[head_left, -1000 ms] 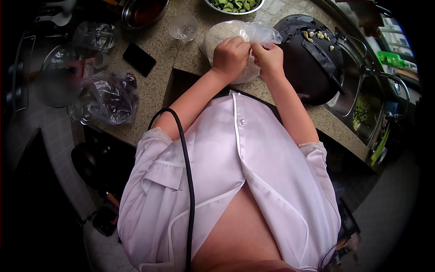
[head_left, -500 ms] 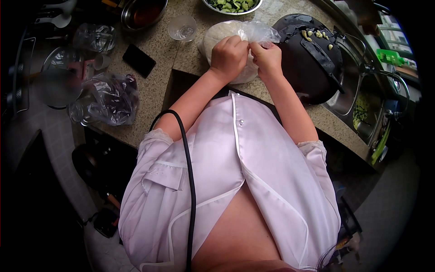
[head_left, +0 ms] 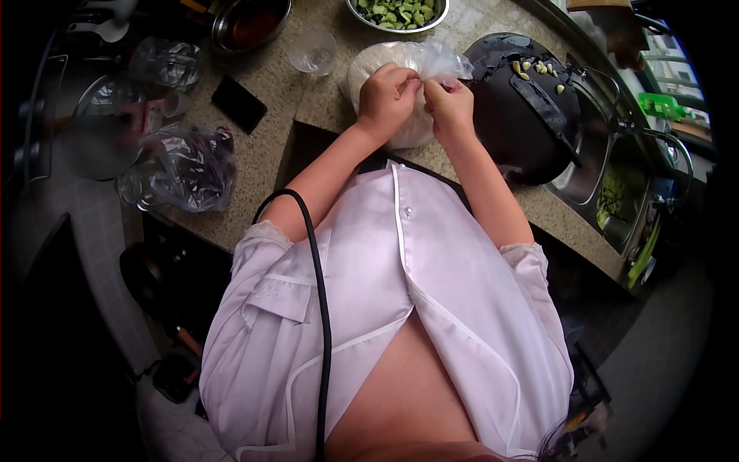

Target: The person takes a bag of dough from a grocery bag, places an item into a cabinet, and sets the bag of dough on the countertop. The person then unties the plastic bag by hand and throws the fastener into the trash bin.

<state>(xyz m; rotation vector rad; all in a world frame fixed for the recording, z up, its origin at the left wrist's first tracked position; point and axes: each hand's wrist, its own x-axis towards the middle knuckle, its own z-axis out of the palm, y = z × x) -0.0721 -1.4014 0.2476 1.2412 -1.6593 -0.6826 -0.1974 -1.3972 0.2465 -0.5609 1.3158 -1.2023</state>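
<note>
A clear plastic bag [head_left: 416,127] with a pale, whitish filling sits near the counter's front edge. My left hand [head_left: 386,100] is closed in a pinch at the bag's upper part. Close beside it, my right hand [head_left: 450,106] also pinches the bag's plastic, fingertips curled together. Loose, crinkled film spreads out behind my right hand. My fingers cover the exact spot they grip, so any knot there is hidden.
To the right, garlic cloves [head_left: 539,68] and a cleaver [head_left: 548,115] lie on a dark round board [head_left: 493,142] beside the sink [head_left: 616,208]. Behind stands a bowl of chopped cucumber [head_left: 396,29]. Leftward are a plastic cup [head_left: 313,52], a phone [head_left: 239,104] and a plastic bag [head_left: 192,169].
Both hands stay at the bag, with a slightly wider gap between their wrists. The fingers have shifted a little on the plastic. The whole view has moved slightly.
</note>
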